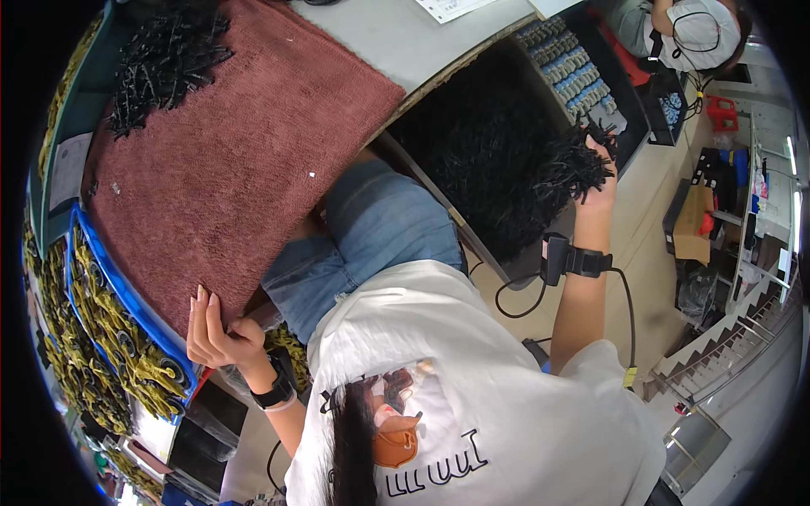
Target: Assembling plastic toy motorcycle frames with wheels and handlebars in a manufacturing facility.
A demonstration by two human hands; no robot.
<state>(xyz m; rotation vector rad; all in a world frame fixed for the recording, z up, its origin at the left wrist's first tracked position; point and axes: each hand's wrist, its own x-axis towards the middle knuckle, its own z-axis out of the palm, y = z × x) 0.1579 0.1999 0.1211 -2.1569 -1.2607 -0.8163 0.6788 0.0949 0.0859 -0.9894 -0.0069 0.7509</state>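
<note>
My right hand is raised at the right and closed around a bunch of thin black strips. It is above a dark open box full of similar black pieces. My left hand rests by the near left corner of a reddish-brown towel, fingers stretched out and thumb apart, with nothing seen in it. At the towel's far left lies a loose heap of the black strips. What the strips are made of, I cannot tell.
A blue tray of yellow and black parts stands left of the towel. Beyond the dark box are rows of grey and blue pieces. Another person sits at the far right. A cable runs from my right wrist strap.
</note>
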